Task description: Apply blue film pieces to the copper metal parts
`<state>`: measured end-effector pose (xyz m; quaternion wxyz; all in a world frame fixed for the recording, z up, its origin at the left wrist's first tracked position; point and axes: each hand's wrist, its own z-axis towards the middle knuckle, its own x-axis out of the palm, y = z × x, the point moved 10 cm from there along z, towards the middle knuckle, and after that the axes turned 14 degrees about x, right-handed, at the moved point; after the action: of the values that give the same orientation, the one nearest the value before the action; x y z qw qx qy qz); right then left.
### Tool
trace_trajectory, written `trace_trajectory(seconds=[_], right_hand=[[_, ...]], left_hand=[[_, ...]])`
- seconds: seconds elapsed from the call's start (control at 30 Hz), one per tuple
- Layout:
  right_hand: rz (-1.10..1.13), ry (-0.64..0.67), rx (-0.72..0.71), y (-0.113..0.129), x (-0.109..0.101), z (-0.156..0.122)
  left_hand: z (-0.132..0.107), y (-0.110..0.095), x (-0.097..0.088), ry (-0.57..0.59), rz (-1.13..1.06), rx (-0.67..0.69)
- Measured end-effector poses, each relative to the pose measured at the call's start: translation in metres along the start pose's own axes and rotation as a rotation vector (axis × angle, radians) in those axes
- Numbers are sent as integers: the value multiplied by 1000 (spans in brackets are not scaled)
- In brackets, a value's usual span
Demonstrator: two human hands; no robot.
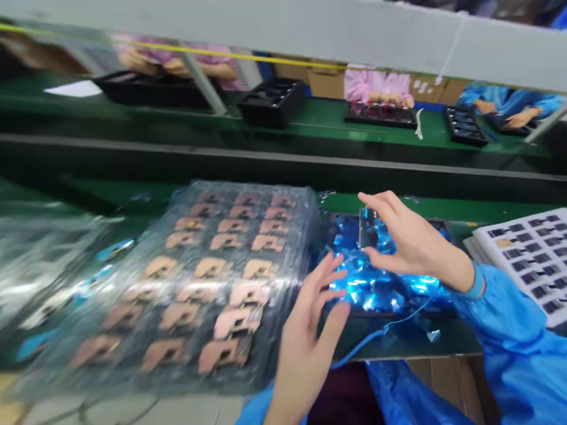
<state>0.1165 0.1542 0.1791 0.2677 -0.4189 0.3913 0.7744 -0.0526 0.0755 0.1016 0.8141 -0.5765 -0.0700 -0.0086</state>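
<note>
Blue metallic film (376,289) lies on the green tabletop (460,211); the right hand (414,239) pinches a small clear rectangular piece (367,227) above it between its fingers, while the left hand (308,336) hovers open beside plastic-wrapped copper-coloured parts (212,265).

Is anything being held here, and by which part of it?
The right hand pinches a small clear rectangular piece by its top and bottom edges; the left hand holds nothing.

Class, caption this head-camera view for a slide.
Bare right hand pinches a small glossy rectangular piece over shiny blue film, beside bubble-wrapped copper-coloured parts.
</note>
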Motion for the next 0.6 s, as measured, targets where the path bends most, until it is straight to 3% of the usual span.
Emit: trace_trajectory(seconds=[0.07, 0.13, 0.23, 0.33, 0.47, 0.6], right_hand=[[68, 24, -58, 40, 18, -16], [157, 55, -66, 54, 33, -26], [402, 106, 0, 45, 49, -27], [620, 104, 154, 24, 55, -23], [687, 92, 315, 10, 61, -23], [726, 99, 339, 12, 64, -28]], left_hand=[[-3, 13, -4, -87, -27, -49], [0, 27, -7, -148, -72, -73], [1, 38, -12, -179, -81, -86], [-5, 38, -17, -179, -47, -89], [-11, 30, -20, -164, 1, -28], [-10, 27, -22, -166, 54, 38]])
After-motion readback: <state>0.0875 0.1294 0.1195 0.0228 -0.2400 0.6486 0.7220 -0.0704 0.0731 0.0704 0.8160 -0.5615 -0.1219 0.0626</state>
